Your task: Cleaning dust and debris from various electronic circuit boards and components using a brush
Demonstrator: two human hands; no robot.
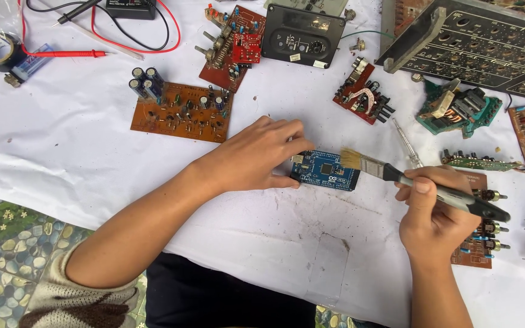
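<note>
A: Between the two hands, on the white cloth (92, 152), lies the small blue circuit board (325, 170). Left hand (256, 157) pins it: fingers curled over the board's near-left end, thumb under its lower edge. Closed on the board, holding rather than lifting, as far as I can tell.

B: Right hand?

A: Right hand (428, 209) is closed around the black handle of a flat paintbrush (396, 175). Pale bristles sit at the board's right edge, touching or just above; I cannot tell which.

B: Step in hand?

A: Judging by that, brushing dust off the board, and only at its start: bristles are at one end.

B: What does the next move call for?

A: Probably a light sweep leftward along the board, toward the holding fingers, with the left hand keeping firm so the board does not skid on the cloth.

B: Orientation?

A: Board's long axis runs roughly left to right, tilted slightly down toward the right hand. Its silver connector end points at the left hand. Brush handle slopes from the right hand up-left to the board.

B: Surroundings?

A: Beyond the left hand, a brown circuit board (180, 112) with blue capacitors; beyond the brush, a small red board (363, 94).
</note>
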